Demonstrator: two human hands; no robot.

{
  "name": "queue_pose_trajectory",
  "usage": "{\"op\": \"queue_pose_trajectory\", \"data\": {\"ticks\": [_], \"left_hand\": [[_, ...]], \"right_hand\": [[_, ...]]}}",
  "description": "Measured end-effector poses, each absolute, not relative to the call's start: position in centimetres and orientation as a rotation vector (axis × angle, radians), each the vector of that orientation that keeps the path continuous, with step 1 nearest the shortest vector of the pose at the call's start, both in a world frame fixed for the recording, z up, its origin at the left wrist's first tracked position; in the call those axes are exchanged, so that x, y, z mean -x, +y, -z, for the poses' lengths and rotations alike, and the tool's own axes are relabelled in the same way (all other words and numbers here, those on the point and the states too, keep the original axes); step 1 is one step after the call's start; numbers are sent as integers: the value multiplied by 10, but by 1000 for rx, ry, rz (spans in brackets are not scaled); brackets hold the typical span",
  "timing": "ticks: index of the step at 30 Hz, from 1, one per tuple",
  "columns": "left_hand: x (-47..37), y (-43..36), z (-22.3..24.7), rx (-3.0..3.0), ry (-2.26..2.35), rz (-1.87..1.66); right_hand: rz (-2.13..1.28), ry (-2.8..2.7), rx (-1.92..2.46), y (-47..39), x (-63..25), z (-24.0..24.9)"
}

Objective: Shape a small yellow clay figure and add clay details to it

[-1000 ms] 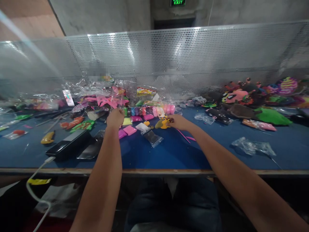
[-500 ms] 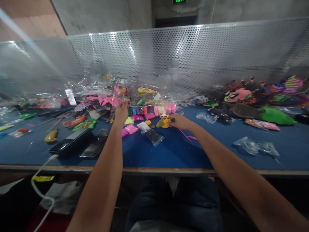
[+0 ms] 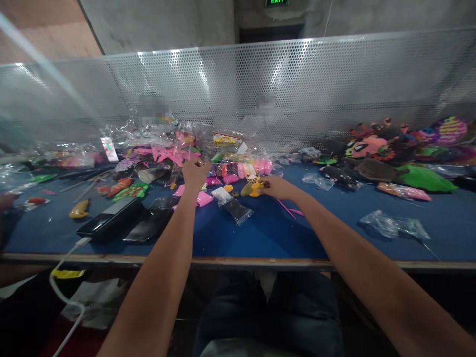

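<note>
My right hand [image 3: 275, 187] pinches the side of a small yellow figure [image 3: 254, 187] with a dark-and-white face, standing at the middle of the blue table. My left hand [image 3: 196, 173] is over the left end of a row of coloured packets [image 3: 225, 169]; its fingers are bent but apart, and no held thing shows. Below it lie pink packets [image 3: 204, 199]. Between the hands rest a white packet [image 3: 222, 195] and a black packet [image 3: 238, 211]. Pink sticks [image 3: 286, 210] lie below my right hand.
A black device [image 3: 109, 218] with a white cable and a phone-like black slab [image 3: 145, 229] lie at left. Clear wrappers [image 3: 394, 224] and finished-looking colourful figures [image 3: 372, 148] are at right. A perforated metal screen [image 3: 238, 84] stands behind. Another person's hand [image 3: 6, 202] shows at far left.
My left hand has moved slightly right and down, from beside the pink star-like piece to the packets. My right hand stays on the yellow figure. Another person's hand has appeared at far left.
</note>
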State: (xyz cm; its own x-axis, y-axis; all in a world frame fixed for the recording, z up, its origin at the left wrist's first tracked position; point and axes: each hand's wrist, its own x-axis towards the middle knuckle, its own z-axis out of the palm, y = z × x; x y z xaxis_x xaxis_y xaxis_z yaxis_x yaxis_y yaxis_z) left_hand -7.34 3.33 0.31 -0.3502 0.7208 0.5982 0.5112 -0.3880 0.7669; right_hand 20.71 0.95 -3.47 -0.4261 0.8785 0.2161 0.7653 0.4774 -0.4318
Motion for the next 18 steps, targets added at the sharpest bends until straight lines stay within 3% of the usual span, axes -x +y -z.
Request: {"op": "queue_pose_trajectory", "data": {"ticks": [8, 18], "left_hand": [[60, 23, -11, -1200, 848, -1822], [64, 21, -15, -1121, 866, -1780]], "right_hand": [[-346, -2352, 1326, 10, -208, 35], [-328, -2355, 1345, 8, -207, 34]]}}
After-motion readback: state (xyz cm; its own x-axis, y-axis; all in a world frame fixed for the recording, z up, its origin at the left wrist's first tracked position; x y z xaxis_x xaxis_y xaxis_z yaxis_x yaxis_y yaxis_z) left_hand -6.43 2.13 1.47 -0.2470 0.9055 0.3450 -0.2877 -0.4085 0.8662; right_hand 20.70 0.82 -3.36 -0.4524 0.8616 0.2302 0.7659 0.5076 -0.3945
